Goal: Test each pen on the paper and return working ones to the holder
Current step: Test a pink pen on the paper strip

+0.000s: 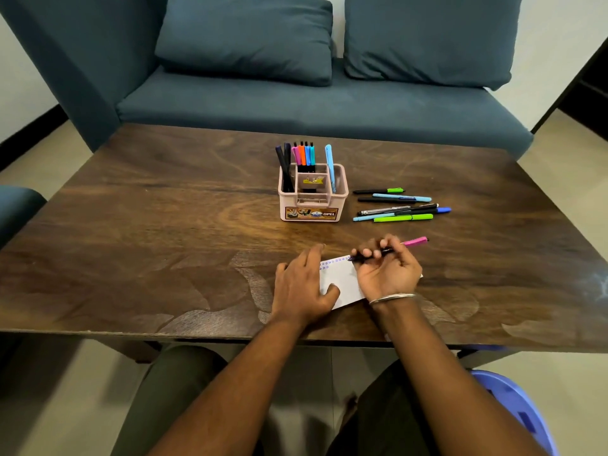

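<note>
A small white paper (340,279) lies near the table's front edge, with a row of purple dots along its top. My left hand (302,284) presses flat on its left side. My right hand (386,268) grips a black pen with a pink cap end (415,241), its tip touching the paper's upper right. The pink holder (312,200) stands behind, with several coloured pens upright in it. To its right, several loose pens (399,205) lie on the table.
The dark wooden table (164,225) carries everything. A blue sofa (296,103) with two cushions stands behind it. A purple plastic stool (516,403) is at the lower right beside my legs.
</note>
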